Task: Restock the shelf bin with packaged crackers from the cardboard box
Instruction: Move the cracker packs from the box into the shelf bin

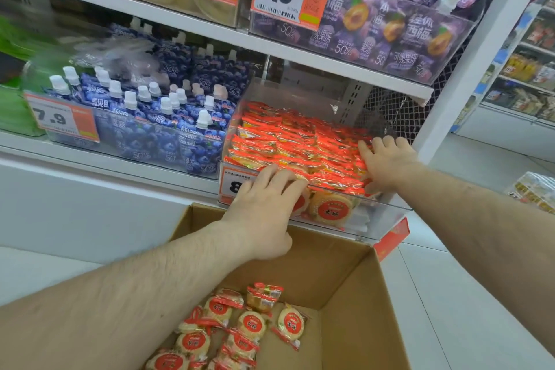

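A clear plastic shelf bin (360, 221) on the lower shelf is packed with red-and-gold cracker packets (300, 141). My left hand (264, 204) lies over the bin's front rim, fingers resting on the packets at the front left. My right hand (387, 159) presses flat on the packets at the bin's right side, fingers straight. Below the bin stands an open cardboard box (354, 273), with several loose cracker packets (240, 324) on its bottom. A few round crackers show through the bin's front wall (330, 207).
Blue spouted jelly pouches (156, 117) fill the bin to the left, behind a 7.9 price tag (60, 117). Purple jelly pouches (390, 24) sit on the shelf above. A white upright post (468, 60) bounds the shelf on the right, with another aisle beyond it.
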Demonstrator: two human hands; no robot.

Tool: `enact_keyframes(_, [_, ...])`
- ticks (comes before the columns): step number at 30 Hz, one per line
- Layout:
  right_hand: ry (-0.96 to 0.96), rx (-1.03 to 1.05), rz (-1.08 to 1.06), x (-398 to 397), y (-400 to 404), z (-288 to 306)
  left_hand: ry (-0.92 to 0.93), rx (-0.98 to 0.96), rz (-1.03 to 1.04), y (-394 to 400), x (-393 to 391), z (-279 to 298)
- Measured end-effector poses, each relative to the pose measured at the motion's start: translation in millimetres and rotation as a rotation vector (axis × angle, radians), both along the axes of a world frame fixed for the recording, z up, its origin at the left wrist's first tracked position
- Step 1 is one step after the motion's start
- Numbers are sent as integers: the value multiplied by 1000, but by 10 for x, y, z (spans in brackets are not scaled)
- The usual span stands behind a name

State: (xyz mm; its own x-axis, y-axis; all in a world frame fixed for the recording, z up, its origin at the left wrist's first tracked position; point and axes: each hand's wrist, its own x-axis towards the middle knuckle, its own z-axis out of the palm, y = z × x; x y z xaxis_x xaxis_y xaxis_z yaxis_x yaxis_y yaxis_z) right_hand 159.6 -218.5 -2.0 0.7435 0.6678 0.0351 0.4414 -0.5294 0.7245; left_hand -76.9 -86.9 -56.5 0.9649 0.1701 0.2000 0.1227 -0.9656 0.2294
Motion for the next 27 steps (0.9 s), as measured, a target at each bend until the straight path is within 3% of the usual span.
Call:
enact_keyframes(4, [31, 178, 24, -10, 31, -110, -5, -6, 0, 2, -6, -9])
enact_keyframes(12, [340, 244, -43, -19, 47, -154, 48, 19, 24, -51, 4, -21])
enact_keyframes(16, [360, 361, -103, -129, -20, -34, -21, 63, -43, -108, -58, -12])
enact_keyframes(17, [306, 465, -38, -226, -43, 11, -70, 92, -76, -126, -82, -27])
enact_keyframes(19, [88, 778, 308, -521, -106, 14, -95, 109, -137, -166, -136, -83])
enact_keyframes(21, [0, 1008, 728, -918, -208, -125, 45, 124, -183, -195, -186, -184])
enact_keyframes(22, [99, 1040, 855, -1119, -251, -289, 160, 146, -195, -201, -207, -244])
enact_keyframes(24, [388, 955, 864, -1452, -321, -745, 414, 173, -230, -230, -263, -370])
enact_keyframes(27, [812, 465, 406, -1684, -380, -1510, 632, 171, -331, -303, -356, -550])
